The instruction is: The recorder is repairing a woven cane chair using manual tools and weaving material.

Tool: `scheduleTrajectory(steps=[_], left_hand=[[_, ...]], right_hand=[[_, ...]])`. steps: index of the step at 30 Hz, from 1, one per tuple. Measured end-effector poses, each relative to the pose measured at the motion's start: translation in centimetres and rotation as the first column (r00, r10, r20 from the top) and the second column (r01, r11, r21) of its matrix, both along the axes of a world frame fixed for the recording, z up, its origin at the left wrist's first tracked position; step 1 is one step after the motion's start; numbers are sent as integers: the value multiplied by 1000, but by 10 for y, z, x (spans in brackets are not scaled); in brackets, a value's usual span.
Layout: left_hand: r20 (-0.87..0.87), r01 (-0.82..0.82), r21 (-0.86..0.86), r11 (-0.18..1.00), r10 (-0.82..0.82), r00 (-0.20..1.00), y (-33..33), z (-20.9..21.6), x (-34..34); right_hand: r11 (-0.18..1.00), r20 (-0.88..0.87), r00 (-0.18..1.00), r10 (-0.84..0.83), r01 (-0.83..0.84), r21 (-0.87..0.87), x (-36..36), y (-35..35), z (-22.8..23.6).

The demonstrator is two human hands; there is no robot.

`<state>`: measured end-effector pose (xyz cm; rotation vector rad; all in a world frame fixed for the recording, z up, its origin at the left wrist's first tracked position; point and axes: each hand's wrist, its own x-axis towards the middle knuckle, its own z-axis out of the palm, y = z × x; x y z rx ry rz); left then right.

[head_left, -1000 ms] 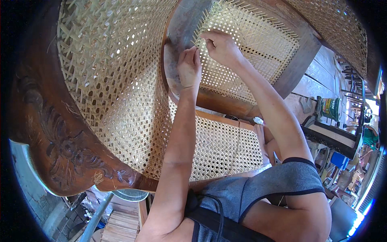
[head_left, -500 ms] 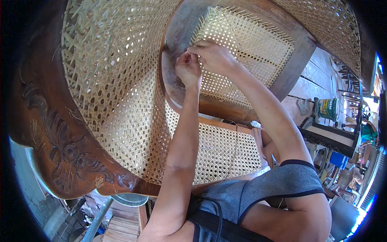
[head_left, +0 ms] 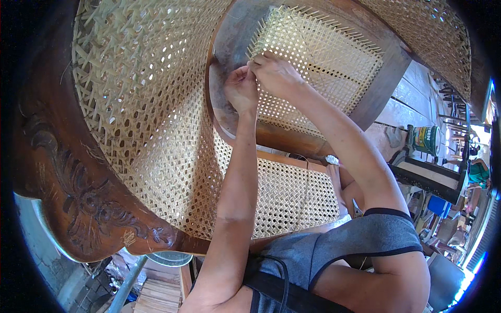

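Observation:
My left hand (head_left: 241,86) is turned palm up with its fingers curled, at the left edge of a woven cane panel (head_left: 318,73) set in a wooden seat frame (head_left: 383,78). Close against it, my right hand (head_left: 275,74) reaches over the panel, thumb and fingertips pinched together. The fingertips of both hands meet near the panel's edge; whatever is between them is too small to make out. Loose cane ends stick up in a row along the panel's far and left edges.
A curved cane backrest (head_left: 151,104) with a carved dark wood frame (head_left: 88,193) rises at the left. Nearer me lies another cane panel (head_left: 292,198). A green bucket (head_left: 427,140) and a dark-framed piece (head_left: 425,175) stand at the right, with a person in green beyond.
My right hand has shifted slightly, its fingers more bunched beside my left fingertips. My left hand stays at nearly the same spot. The view has tilted a little.

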<state>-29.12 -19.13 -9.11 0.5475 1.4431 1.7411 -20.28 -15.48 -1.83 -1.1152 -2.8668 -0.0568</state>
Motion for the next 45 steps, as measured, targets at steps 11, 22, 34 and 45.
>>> scheduleTrajectory(steps=[11,22,34,45], left_hand=[[-11,-48,108,993,50,999,2,6,-2],[94,288,-200,936,-275,957,9,8,-39],[341,386,-247,889,-293,893,11,24,-42],[-297,34,13,999,-28,954,15,-11,-27]], right_hand=[[973,-498,846,-190,95,-210,17,-4,11],[957,-585,770,-254,111,-269,28,4,2],[960,-587,770,-251,119,-254,27,4,2],[964,-586,772,-244,127,-235,25,4,1]])
